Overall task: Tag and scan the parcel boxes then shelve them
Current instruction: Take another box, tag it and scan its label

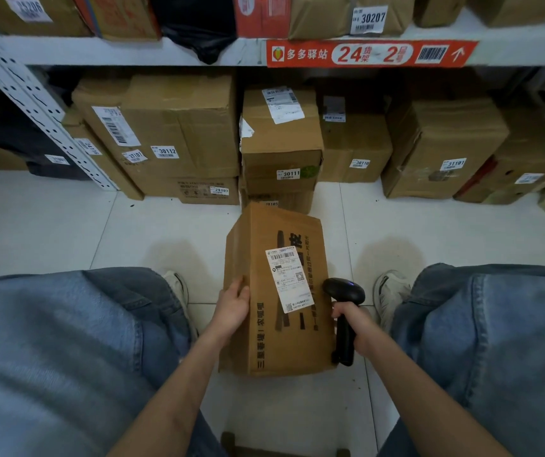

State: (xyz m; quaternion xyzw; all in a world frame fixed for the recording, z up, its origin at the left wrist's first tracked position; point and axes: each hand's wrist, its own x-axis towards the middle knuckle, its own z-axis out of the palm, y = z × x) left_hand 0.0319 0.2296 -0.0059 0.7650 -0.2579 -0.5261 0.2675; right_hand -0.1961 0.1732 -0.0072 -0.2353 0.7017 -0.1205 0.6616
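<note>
A long brown parcel box point(261, 328) lies on the white tile floor between my knees. A white shipping label point(289, 278) with barcodes is stuck on its top face. My left hand point(231, 303) rests on the box's left edge, fingers curled over the top. A black handheld barcode scanner point(343, 311) is gripped in my right hand point(355, 324), its head pointing left at the label, close to the box's right edge.
Several tagged cardboard boxes point(281, 150) stand on the floor under a white metal shelf point(132, 51) directly ahead. More parcels sit on that shelf, which carries a red rack sign point(370, 53). My jean-clad legs point(66, 351) flank the box.
</note>
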